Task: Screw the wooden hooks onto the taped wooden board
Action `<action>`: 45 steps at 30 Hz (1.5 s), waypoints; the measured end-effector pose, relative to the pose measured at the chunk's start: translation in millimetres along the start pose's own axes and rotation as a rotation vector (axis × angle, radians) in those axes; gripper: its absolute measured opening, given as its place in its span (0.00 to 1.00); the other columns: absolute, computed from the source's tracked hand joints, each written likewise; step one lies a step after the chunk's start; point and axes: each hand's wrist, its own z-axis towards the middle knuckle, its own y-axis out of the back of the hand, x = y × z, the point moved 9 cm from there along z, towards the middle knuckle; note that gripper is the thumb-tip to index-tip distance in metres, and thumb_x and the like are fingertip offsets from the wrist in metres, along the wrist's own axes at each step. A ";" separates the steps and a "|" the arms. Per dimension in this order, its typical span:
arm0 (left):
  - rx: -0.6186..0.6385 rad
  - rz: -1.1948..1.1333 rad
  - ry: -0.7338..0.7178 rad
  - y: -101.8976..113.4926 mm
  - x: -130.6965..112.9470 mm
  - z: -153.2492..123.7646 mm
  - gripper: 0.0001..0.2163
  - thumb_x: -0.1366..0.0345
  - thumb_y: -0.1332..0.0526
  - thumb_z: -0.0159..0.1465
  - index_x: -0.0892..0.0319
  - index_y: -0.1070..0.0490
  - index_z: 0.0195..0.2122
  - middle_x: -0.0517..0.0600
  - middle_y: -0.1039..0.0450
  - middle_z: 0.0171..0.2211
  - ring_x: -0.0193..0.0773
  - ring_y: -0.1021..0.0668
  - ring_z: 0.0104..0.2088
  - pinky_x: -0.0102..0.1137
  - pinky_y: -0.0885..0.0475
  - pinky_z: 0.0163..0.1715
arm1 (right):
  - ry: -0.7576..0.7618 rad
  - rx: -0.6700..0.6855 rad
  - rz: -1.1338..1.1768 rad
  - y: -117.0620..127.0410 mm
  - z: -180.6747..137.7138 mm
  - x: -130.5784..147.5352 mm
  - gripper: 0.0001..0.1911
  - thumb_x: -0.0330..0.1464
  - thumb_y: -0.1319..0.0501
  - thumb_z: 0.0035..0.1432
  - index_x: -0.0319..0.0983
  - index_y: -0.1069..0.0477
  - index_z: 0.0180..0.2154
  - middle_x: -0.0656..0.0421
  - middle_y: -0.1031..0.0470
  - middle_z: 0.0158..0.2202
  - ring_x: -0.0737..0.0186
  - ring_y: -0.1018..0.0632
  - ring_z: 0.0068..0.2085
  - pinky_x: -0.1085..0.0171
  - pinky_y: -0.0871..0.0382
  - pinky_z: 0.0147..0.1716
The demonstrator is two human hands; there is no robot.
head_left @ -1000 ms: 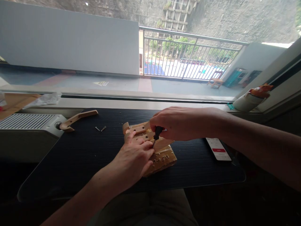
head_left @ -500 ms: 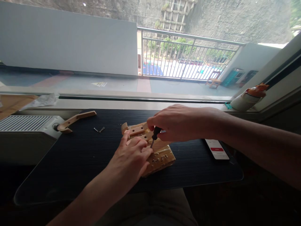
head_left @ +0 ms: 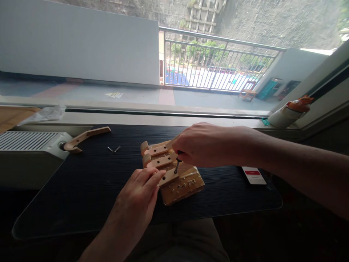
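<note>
A wooden board (head_left: pixel 188 185) with several holes lies on the black mat (head_left: pixel 81 189). Three curved wooden hook pieces (head_left: pixel 158 155) lie across it. My right hand (head_left: pixel 207 145) is closed round a small black-handled screwdriver (head_left: pixel 177 164), whose tip points down onto the nearest hook piece (head_left: pixel 168 177). My left hand (head_left: pixel 139 198) steadies that piece, fingertips pressed on its left end.
A loose curved wooden hook (head_left: pixel 84 137) and two small screws (head_left: pixel 113 149) lie at the mat's back left. A white radiator-like unit (head_left: pixel 27 145) stands left. A phone (head_left: pixel 253 175) lies right of the board. A cup (head_left: pixel 286 116) sits on the window sill.
My left hand has slid back toward me off the hook pieces, which now show. The screwdriver has tipped more upright onto the nearest piece.
</note>
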 end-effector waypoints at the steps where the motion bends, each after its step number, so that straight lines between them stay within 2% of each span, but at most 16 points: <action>1: 0.003 -0.005 -0.002 -0.2 -0.1 0.8 0.18 0.77 0.49 0.61 0.56 0.37 0.51 0.52 0.33 0.47 0.42 0.32 0.49 0.39 0.33 0.49 | -0.007 0.000 0.008 1.3 -0.8 0.1 0.07 0.26 0.45 0.53 0.35 0.29 0.29 0.59 0.31 0.23 0.70 0.40 0.22 0.66 0.51 0.23; 7: 0.015 -0.009 0.006 -1.1 5.0 5.1 0.21 0.77 0.50 0.61 0.57 0.40 0.55 0.53 0.34 0.50 0.43 0.32 0.50 0.41 0.33 0.51 | 0.041 0.001 0.033 1.9 -3.3 6.1 0.07 0.24 0.45 0.53 0.36 0.29 0.31 0.59 0.30 0.26 0.70 0.40 0.23 0.66 0.50 0.23; 13: 0.013 -0.006 0.023 -3.9 8.7 7.0 0.19 0.74 0.49 0.62 0.57 0.39 0.54 0.53 0.32 0.49 0.43 0.31 0.49 0.41 0.32 0.50 | 0.035 -0.019 0.012 -0.4 0.6 8.7 0.08 0.25 0.46 0.54 0.35 0.29 0.30 0.58 0.30 0.26 0.70 0.40 0.23 0.66 0.51 0.24; 15: 0.000 0.014 0.025 1.8 4.2 5.8 0.18 0.73 0.48 0.62 0.56 0.39 0.54 0.53 0.33 0.50 0.45 0.32 0.51 0.42 0.32 0.50 | 0.016 -0.014 0.016 -0.8 0.3 7.2 0.08 0.25 0.46 0.54 0.35 0.28 0.31 0.58 0.29 0.26 0.69 0.40 0.23 0.65 0.51 0.24; 18: -0.094 0.056 0.018 20.9 -11.1 -1.5 0.18 0.72 0.45 0.61 0.55 0.39 0.53 0.54 0.34 0.51 0.46 0.32 0.52 0.44 0.33 0.51 | -0.020 0.012 0.028 -2.7 -1.8 2.1 0.08 0.27 0.46 0.54 0.35 0.28 0.31 0.57 0.29 0.26 0.69 0.38 0.23 0.65 0.51 0.25; 20: -0.125 0.031 -0.033 28.5 -27.8 -8.8 0.19 0.72 0.45 0.61 0.54 0.39 0.54 0.53 0.32 0.50 0.44 0.31 0.51 0.40 0.31 0.50 | -0.028 0.022 0.033 -3.8 -3.4 -1.0 0.07 0.28 0.44 0.53 0.36 0.28 0.33 0.58 0.29 0.25 0.69 0.38 0.23 0.65 0.51 0.25; 22: -0.036 0.001 -0.095 19.9 -44.0 -14.3 0.19 0.71 0.46 0.62 0.55 0.40 0.54 0.52 0.31 0.49 0.42 0.29 0.50 0.36 0.29 0.48 | -0.021 -0.005 0.037 -2.1 -4.2 -3.1 0.07 0.28 0.42 0.51 0.37 0.28 0.35 0.59 0.30 0.24 0.69 0.38 0.22 0.65 0.51 0.24; 24: 0.037 0.041 -0.137 6.1 -54.9 -17.5 0.18 0.70 0.46 0.62 0.57 0.38 0.54 0.53 0.30 0.50 0.43 0.28 0.50 0.36 0.27 0.47 | -0.007 -0.037 0.028 0.3 -4.3 -4.2 0.07 0.28 0.41 0.50 0.38 0.28 0.35 0.60 0.30 0.24 0.70 0.39 0.22 0.65 0.50 0.24; 28: 0.088 0.188 -0.091 -20.6 -53.1 -15.4 0.20 0.68 0.44 0.58 0.64 0.36 0.53 0.59 0.34 0.55 0.51 0.33 0.55 0.44 0.28 0.49 | 0.031 -0.065 -0.010 2.3 -3.4 -3.3 0.05 0.27 0.42 0.52 0.36 0.28 0.32 0.59 0.29 0.26 0.70 0.38 0.23 0.66 0.50 0.23; 31: 0.118 0.231 -0.077 -33.7 -51.5 -13.4 0.22 0.66 0.42 0.56 0.66 0.36 0.53 0.61 0.36 0.56 0.55 0.35 0.57 0.47 0.30 0.50 | 0.058 -0.062 0.007 1.3 -2.7 -1.8 0.06 0.25 0.44 0.53 0.35 0.28 0.32 0.58 0.28 0.26 0.70 0.38 0.23 0.66 0.49 0.23; 37: 0.162 0.255 -0.013 -43.4 -48.1 -12.3 0.24 0.67 0.41 0.54 0.65 0.36 0.53 0.59 0.35 0.55 0.54 0.34 0.56 0.46 0.30 0.50 | 0.071 -0.028 0.037 -5.4 1.8 -2.2 0.08 0.25 0.46 0.54 0.33 0.28 0.30 0.58 0.30 0.25 0.70 0.38 0.24 0.66 0.49 0.24; 42: 0.200 0.315 -0.035 -49.3 -42.0 -8.6 0.22 0.78 0.46 0.56 0.63 0.35 0.52 0.57 0.34 0.54 0.49 0.32 0.55 0.42 0.32 0.53 | 0.045 -0.022 0.037 -5.7 3.0 -3.9 0.09 0.26 0.47 0.55 0.34 0.27 0.31 0.57 0.31 0.23 0.70 0.39 0.23 0.66 0.50 0.23; 45: 0.254 0.262 -0.065 -47.7 -35.8 -2.0 0.22 0.80 0.47 0.55 0.64 0.35 0.52 0.57 0.34 0.54 0.49 0.33 0.55 0.42 0.33 0.54 | 0.009 0.004 0.023 -4.8 4.1 -6.1 0.10 0.26 0.47 0.55 0.33 0.27 0.31 0.57 0.30 0.23 0.70 0.39 0.22 0.66 0.50 0.22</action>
